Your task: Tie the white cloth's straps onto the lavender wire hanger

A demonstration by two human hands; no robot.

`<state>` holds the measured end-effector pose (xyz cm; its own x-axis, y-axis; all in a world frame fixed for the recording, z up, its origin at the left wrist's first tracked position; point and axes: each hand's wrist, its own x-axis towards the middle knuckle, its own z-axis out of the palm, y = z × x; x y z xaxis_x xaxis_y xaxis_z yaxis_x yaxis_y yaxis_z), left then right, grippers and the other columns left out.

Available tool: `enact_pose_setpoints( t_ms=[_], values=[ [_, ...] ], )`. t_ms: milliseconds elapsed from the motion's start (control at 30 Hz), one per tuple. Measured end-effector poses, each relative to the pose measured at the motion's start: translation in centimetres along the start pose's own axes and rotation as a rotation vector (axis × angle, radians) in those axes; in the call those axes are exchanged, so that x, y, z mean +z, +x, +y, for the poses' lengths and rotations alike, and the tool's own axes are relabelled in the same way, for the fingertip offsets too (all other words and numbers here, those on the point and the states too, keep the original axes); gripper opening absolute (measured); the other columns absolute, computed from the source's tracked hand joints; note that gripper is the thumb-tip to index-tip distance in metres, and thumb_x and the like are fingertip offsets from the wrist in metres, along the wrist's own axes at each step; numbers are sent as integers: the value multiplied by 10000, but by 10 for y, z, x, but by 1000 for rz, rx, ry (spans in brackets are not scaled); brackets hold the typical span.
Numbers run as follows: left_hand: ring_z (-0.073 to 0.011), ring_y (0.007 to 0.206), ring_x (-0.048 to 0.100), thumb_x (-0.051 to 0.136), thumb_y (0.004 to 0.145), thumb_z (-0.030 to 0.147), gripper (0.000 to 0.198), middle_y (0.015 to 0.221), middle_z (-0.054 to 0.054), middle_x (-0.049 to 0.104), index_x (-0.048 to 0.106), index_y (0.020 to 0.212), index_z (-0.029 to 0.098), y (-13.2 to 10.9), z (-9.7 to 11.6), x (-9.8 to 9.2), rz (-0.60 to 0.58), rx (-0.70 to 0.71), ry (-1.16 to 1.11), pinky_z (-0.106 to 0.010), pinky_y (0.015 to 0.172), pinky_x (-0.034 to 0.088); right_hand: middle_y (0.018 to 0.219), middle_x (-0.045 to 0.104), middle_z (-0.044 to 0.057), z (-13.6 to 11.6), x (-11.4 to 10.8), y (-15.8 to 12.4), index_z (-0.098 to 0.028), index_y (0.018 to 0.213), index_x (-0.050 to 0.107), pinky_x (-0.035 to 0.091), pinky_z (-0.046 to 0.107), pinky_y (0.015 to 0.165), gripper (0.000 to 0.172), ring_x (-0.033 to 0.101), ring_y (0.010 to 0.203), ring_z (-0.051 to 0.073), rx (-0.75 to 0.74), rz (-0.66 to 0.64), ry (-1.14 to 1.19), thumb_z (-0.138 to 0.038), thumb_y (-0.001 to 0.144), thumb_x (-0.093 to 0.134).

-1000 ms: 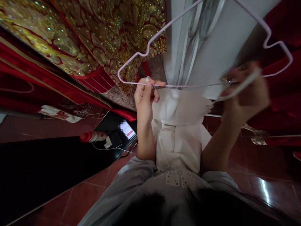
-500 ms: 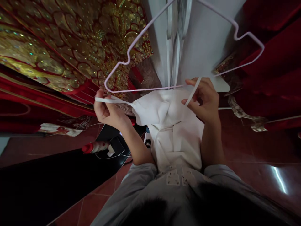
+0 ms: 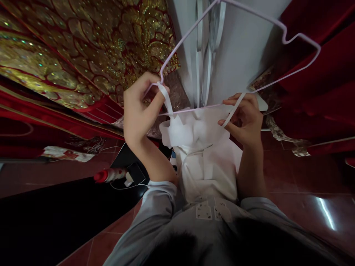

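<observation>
A pale pink hanger [image 3: 191, 33] hangs in front of me, with a white strapped garment [image 3: 205, 159] below and against its bottom bar. My left hand [image 3: 142, 107] is closed at the hanger's left shoulder notch, pinching one white strap [image 3: 166, 96] that passes over the wire there; the left end of the hanger is hidden behind the fingers. My right hand [image 3: 244, 118], near the bottom bar at the right, has the other white strap [image 3: 234, 110] stretched across its bent fingers and thumb. This second strap is off the hanger's right shoulder.
Gold-sequinned red garments [image 3: 111, 48] hang at the left, dark red cloth [image 3: 327, 85] at the right. Behind the hanger stands a pale panel with metal rails [image 3: 206, 74]. A red-capped bottle [image 3: 108, 175] lies on a black table [image 3: 55, 214] at lower left. The floor [image 3: 291, 177] has reddish tiles.
My left hand has moved up and right, bringing its strap onto the hanger's left notch. The hanger has shifted slightly right. My right hand has barely moved and still holds its strap.
</observation>
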<state>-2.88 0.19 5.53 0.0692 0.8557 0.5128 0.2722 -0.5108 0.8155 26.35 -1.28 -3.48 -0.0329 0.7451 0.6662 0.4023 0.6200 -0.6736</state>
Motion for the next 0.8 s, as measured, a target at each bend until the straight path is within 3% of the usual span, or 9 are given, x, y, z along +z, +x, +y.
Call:
enact_pose_setpoints(
  t_ms=[133,233,300,367,467,567,633,700,800],
  values=[
    [-161,893,599,817,957,218,54,924,0,700,767,939,216,-8,-14,12,275,21,-216,-274,818,521,1191,632,53,3,1,1,-377,1230,733,518,312,514,540,580,762,147,0,-12,-17,-610,757,847],
    [-96,770,590,785,947,60,172,875,34,674,759,964,229,-18,-33,26,600,42,-419,-221,702,510,1218,649,50,-4,2,2,-404,1252,721,501,312,500,504,592,753,149,-26,-45,7,-563,789,842],
    [-69,700,599,712,995,76,176,840,44,664,742,1026,246,-25,-44,39,747,-11,-608,-202,657,516,1248,659,58,-11,5,2,-424,1269,707,498,317,495,472,634,820,182,-32,-76,14,-527,823,826],
    [-77,687,638,667,1039,191,81,802,23,671,715,981,220,-31,-52,52,743,-104,-745,-206,658,542,1280,664,68,-16,8,2,-418,1281,698,533,330,523,468,676,945,231,-42,-78,-6,-519,840,815],
    [-119,694,674,728,995,372,270,775,-26,689,637,809,199,-36,-55,62,591,-182,-774,-232,658,557,1280,674,89,-7,9,4,-356,1291,696,630,403,694,490,692,1098,287,-75,97,-86,-521,844,814],
    [-137,711,670,735,982,441,329,770,-20,671,590,788,218,-35,-51,59,578,-190,-687,-244,671,547,1183,689,79,22,-7,15,-317,1254,721,635,462,849,432,717,1002,250,-126,583,-120,-523,880,789],
    [-135,694,649,665,1034,458,354,746,-5,642,561,788,225,-33,-49,55,621,-209,-605,-249,670,538,1093,693,31,44,-27,26,-337,1164,767,617,454,861,389,713,954,218,-231,882,-91,-604,881,761],
    [-122,657,624,599,1081,430,367,720,6,626,544,782,224,-33,-48,53,636,-222,-570,-243,644,523,1031,712,-15,58,-50,36,-388,1149,796,596,418,871,426,711,927,188,-363,856,-59,-648,812,807],
    [-106,589,589,611,1085,415,358,707,13,630,550,790,223,-34,-49,54,616,-161,-611,-238,571,482,965,701,-1,53,-71,49,-347,1116,822,580,398,844,350,700,898,184,-236,610,-29,-525,816,851]
  ],
)
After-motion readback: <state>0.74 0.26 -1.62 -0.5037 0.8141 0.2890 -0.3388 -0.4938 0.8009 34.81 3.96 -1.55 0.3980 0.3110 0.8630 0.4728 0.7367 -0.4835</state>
